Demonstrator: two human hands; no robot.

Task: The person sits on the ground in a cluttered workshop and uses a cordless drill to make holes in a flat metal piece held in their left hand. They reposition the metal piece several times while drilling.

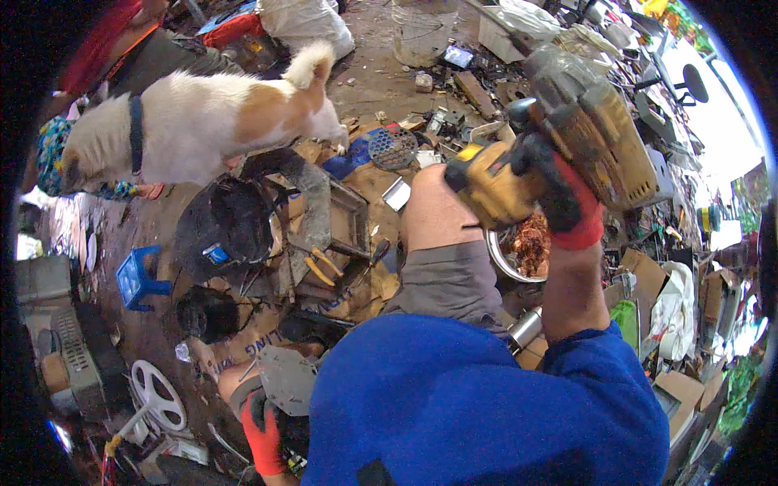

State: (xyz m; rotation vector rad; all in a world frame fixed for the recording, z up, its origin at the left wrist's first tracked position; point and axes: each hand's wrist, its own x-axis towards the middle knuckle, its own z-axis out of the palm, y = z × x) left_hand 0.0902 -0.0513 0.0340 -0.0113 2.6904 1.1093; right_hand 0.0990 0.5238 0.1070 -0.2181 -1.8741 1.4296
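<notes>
My right hand (577,202), in a red glove with a black palm, is raised at the right. It is closed round the handle of a worn yellow-and-black cordless drill (498,182), whose large battery (596,130) points up and right. Low at the left, my left hand (263,433), in a matching glove, grips the edge of a grey metal plate (288,379) with small holes. That plate rests by my left knee; part of the fingers is hidden. Between my legs stands a dark, dirty metal frame (348,215). Yellow-handled pliers (322,266) lie on it, with a dark screwdriver (378,253) nearby.
A white-and-tan dog (203,121) stands at the far left, by another person (121,40). A blue stool (142,279) and white wheel (158,394) are at left. Copper-coloured scrap fills a white basin (498,259) beside my right knee. Scrap piles line the right.
</notes>
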